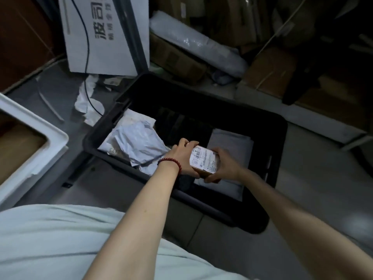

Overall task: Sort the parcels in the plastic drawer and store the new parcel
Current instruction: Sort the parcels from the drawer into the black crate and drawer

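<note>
A black plastic drawer (279,138) lies on the floor in front of me. Both my hands hold a small brown box parcel (203,160) with a white shipping label over the drawer's near middle. My left hand (182,156), a red bead bracelet at its wrist, grips the box's left side. My right hand (226,165) grips its right side and near end. Crumpled white mailer bags (137,142) fill the drawer's left part. A flat grey bag parcel (232,144) lies in its right part.
A white foam box (38,142) stands at the left. A large white printed carton (105,35) leans behind the drawer, with torn white paper (86,102) and a black cable on the floor. Brown cartons (177,59) and wrapped bundles crowd the back right.
</note>
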`<state>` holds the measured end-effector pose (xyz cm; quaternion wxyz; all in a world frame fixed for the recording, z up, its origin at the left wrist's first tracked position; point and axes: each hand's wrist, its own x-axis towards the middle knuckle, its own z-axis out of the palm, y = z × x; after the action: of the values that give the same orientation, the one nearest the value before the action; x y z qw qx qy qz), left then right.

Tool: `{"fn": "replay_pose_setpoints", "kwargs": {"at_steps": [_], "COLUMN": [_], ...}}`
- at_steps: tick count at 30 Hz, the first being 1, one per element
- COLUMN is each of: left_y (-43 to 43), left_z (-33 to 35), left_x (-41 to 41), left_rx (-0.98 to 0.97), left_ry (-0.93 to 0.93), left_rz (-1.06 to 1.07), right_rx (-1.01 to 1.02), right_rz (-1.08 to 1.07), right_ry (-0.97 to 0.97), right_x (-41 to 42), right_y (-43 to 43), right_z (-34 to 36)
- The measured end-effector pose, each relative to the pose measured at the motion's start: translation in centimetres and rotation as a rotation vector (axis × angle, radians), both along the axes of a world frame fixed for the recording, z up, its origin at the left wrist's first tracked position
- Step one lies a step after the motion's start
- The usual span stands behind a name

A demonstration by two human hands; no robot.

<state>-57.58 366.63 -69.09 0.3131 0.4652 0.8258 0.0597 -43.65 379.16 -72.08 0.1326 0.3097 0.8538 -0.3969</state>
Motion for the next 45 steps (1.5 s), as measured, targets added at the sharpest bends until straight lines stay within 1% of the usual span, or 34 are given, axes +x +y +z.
{"fn": "replay_pose_setpoints", "kwargs": {"at_steps": [5,10,14,17,22,25,28,30,34,38,40,43,45], "left_y": [1.5,1.3,1.3,2.0,2.8,2.7,2.6,2.6,2.2,1.6,1.3,0.5,-0.5], "left_z": [-3.2,-5.4,-6.3,-7.0,-8.3,-8.6,-8.5,-8.4,-7.5,-5.6,-4.0,-0.9,1.6], "left_x": [2.8,5.3,6.8,7.4,9.0,8.6,8.4,8.3,7.6,6.4,5.0,2.5,0.8], "left_rx": [-0.099,-0.154,-0.22,-0.239,-0.264,-0.269,-0.254,-0.222,-0.253,-0.303,-0.276,-0.191,-0.12], "left_ry": [-0.036,-0.182,-0.262,-0.287,-0.298,-0.331,-0.317,-0.279,-0.161,0.181,0.285,0.322,0.377], "left_rz": [-0.07,-0.061,-0.073,-0.102,-0.142,-0.105,-0.095,-0.09,-0.091,-0.121,-0.054,0.085,0.163], "right_rx": [-0.041,-0.116,-0.164,-0.188,-0.086,-0.012,0.178,0.215,0.138,0.154,0.242,0.429,0.493], "right_rz": [-0.019,0.004,-0.017,-0.046,0.121,0.192,0.33,0.365,0.361,0.408,0.39,0.356,0.343], "right_ry": [-0.151,-0.348,-0.429,-0.448,-0.524,-0.556,-0.608,-0.619,-0.645,-0.677,-0.61,-0.436,-0.306], "right_x": [2.8,4.5,5.1,5.5,5.8,5.4,4.7,4.4,4.5,3.9,2.8,0.0,-2.5], "right_y": [-0.3,-0.8,-0.8,-0.4,-0.1,0.0,0.1,0.1,0.3,1.0,1.2,0.8,-0.1], "right_z": [-2.4,-3.3,-4.1,-4.6,-4.2,-4.2,-3.5,-3.4,-3.4,-2.0,-0.9,1.5,3.5]}}
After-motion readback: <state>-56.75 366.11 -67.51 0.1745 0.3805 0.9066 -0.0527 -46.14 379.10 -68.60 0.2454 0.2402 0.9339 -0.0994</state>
